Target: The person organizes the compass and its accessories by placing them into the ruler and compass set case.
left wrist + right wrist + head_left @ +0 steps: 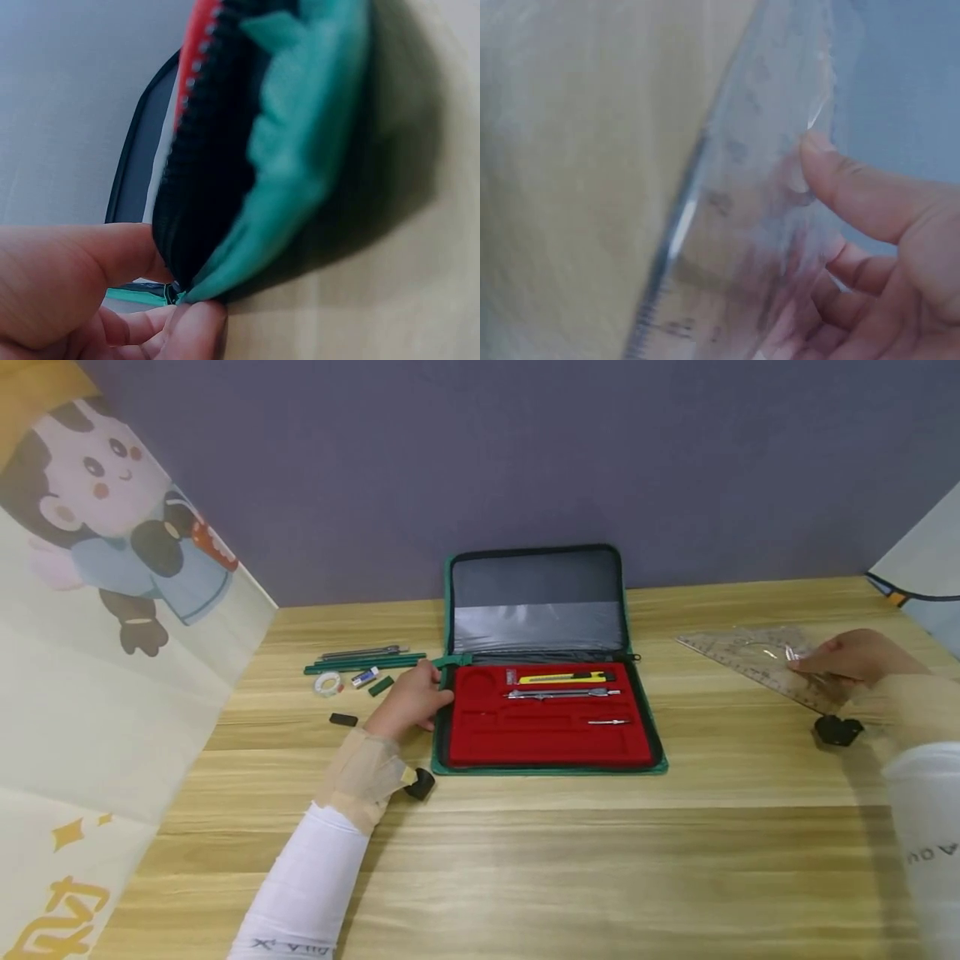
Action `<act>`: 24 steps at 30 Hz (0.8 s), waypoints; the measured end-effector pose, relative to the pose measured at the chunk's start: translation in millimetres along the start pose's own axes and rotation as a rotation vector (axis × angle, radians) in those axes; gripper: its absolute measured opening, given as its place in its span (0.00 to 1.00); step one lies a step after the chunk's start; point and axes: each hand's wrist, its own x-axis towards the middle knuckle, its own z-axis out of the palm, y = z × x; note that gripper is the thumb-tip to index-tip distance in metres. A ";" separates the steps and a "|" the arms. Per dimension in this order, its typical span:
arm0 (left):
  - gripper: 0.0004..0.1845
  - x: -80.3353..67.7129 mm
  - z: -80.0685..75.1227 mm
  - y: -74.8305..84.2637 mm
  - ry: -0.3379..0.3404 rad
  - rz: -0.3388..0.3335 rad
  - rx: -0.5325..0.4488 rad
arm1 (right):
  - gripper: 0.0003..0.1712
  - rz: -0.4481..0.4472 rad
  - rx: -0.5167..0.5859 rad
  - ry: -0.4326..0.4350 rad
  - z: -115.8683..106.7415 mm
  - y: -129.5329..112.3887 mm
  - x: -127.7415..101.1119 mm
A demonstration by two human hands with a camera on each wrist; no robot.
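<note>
My left hand is at the left side of an unzipped green drafting case. In the left wrist view the thumb lies on the zipper side and the fingers beneath, pinching the case's green fabric edge. The case's red tray holds a yellow utility knife, a silver compass and a small metal piece; its other moulded recesses show bare. Off to the right, my right hand pinches a clear set square with thumb and fingers. Clear plastic film surrounds the set square in the right wrist view.
Left of the case lie green pencils, a metal drafting tool, a tape roll, an eraser, a green block and a black block. The raised lid stands near the grey back panel.
</note>
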 end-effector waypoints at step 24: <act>0.17 0.5 1.8 0.5 0.008 -0.002 0.003 | 0.14 -0.173 0.319 0.104 -10.9 -25.8 -22.6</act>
